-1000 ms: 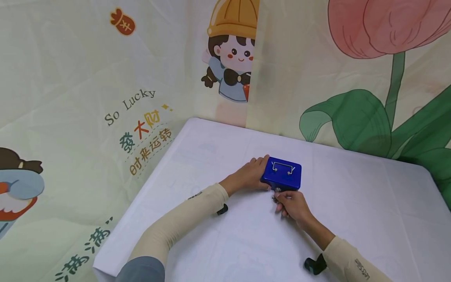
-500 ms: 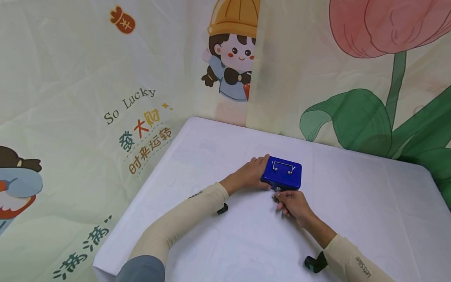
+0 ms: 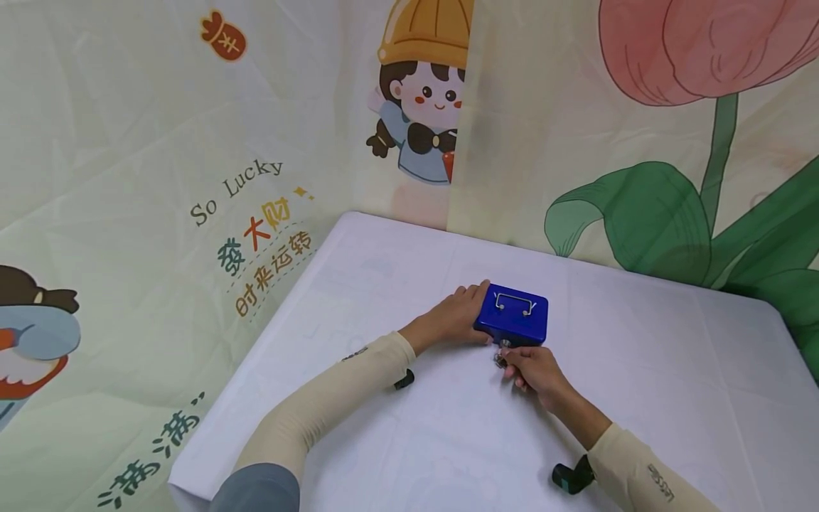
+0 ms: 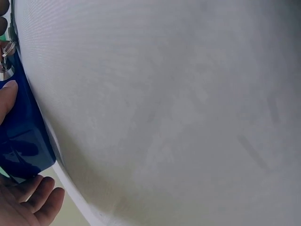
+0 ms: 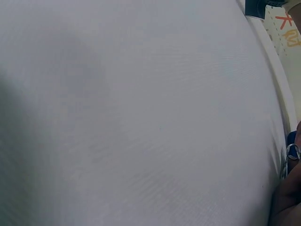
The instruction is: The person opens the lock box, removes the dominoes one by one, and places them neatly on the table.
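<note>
A small blue cash box [image 3: 512, 328] with a thin metal handle on its lid lies on the white table, its lid down. My left hand [image 3: 456, 318] grips its left end. In the left wrist view, the thumb [image 4: 8, 96] presses the front face while the other fingers lie at the end. At the front lock [image 4: 5, 73], my right hand [image 3: 539, 371] pinches a key; its blade is hidden. A metal ring with keys [image 3: 499, 360] hangs by those fingertips. The right wrist view catches the key ring [image 5: 292, 149] only at its edge.
White cloth covers the table [image 3: 409, 441]. Printed curtains [image 3: 525, 142] stand behind its far edge and to the left. Dark wrist-camera housings show beneath the left forearm [image 3: 404, 380] and beside the right sleeve [image 3: 571, 478].
</note>
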Motion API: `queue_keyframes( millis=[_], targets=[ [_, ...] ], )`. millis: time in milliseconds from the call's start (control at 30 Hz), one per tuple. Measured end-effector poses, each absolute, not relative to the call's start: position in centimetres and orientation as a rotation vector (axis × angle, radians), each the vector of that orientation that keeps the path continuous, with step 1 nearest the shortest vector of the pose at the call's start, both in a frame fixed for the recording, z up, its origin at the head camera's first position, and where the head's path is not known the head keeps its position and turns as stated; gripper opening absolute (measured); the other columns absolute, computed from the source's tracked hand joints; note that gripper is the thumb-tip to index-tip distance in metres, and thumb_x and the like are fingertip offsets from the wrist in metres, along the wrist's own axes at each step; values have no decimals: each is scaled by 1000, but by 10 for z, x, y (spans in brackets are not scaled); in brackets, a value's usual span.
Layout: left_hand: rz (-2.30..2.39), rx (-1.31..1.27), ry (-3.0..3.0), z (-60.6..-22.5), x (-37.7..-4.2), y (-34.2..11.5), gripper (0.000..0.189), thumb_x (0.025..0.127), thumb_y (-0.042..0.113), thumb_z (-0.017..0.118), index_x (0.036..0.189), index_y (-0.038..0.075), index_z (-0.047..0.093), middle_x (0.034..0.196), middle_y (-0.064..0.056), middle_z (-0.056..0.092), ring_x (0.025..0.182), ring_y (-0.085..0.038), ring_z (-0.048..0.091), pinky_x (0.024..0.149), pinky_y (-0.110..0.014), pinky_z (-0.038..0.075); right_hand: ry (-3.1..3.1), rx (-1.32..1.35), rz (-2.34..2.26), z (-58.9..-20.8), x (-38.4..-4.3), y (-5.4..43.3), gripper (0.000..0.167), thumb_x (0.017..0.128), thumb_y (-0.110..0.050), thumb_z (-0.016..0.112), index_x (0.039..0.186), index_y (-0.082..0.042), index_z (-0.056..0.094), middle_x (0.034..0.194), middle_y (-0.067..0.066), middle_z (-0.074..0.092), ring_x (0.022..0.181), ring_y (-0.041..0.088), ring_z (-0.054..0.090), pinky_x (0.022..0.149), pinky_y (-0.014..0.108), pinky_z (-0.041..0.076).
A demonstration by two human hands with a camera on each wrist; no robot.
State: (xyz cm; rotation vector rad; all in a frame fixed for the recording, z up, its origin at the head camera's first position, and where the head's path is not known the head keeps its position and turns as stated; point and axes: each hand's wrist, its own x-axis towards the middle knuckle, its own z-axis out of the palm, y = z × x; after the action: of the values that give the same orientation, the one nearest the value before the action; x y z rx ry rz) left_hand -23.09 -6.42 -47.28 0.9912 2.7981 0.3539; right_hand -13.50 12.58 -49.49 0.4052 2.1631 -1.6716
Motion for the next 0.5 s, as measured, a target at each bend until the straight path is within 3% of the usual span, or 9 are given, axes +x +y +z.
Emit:
queue_keyframes(
  millis=[500],
  targets=[
    [343,992,2797,-473,-231,-64,115,84,55,76,160,1,8,155,-18,40,138,-31,43,115,-41,38,2159,401,-1661,-494,-135,125,33,99,-30,63,108,1,72,65,-4,63,51,7,47,48,22,39]
  ],
)
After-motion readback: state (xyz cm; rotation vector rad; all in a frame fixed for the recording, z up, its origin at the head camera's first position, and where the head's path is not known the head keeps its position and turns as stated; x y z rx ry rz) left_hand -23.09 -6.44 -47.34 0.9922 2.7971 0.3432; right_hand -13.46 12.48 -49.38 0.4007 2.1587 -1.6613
